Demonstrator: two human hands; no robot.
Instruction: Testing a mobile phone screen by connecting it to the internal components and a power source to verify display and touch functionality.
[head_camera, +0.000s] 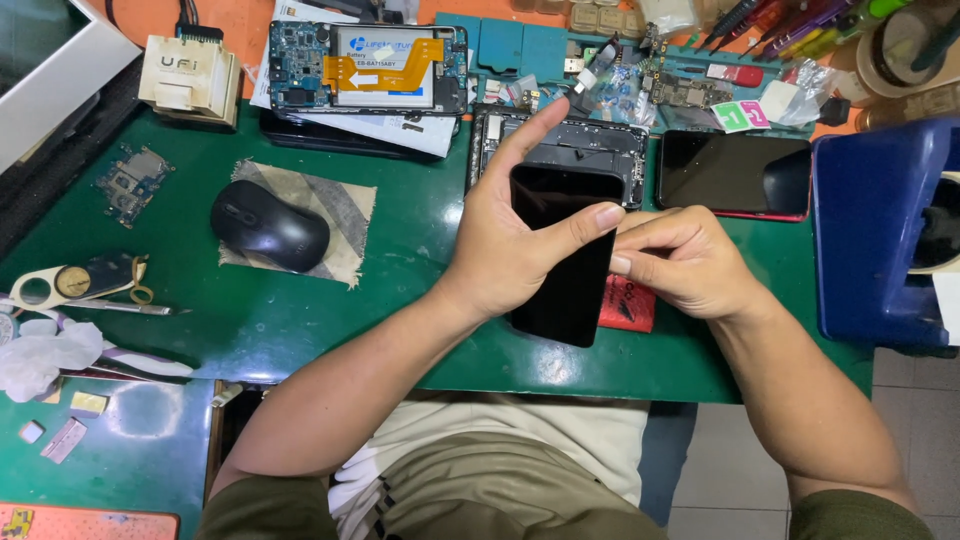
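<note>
A black phone (565, 285) with a dark screen is held over the green table (300, 310), in front of me. My left hand (510, 235) grips its left edge, thumb laid across the glass and forefinger raised along the top corner. My right hand (685, 260) pinches the phone's right edge with fingertips close to the left thumb. Beneath the phone lies a small red packet (628, 305).
Behind the hands lie an opened phone frame (590, 145), a red-edged phone (735, 175) face up and an open phone with battery (370, 70). A black mouse (268, 224) sits on a pad at left; tweezers (120, 308), circuit board (132, 182), blue box (880, 230) at right.
</note>
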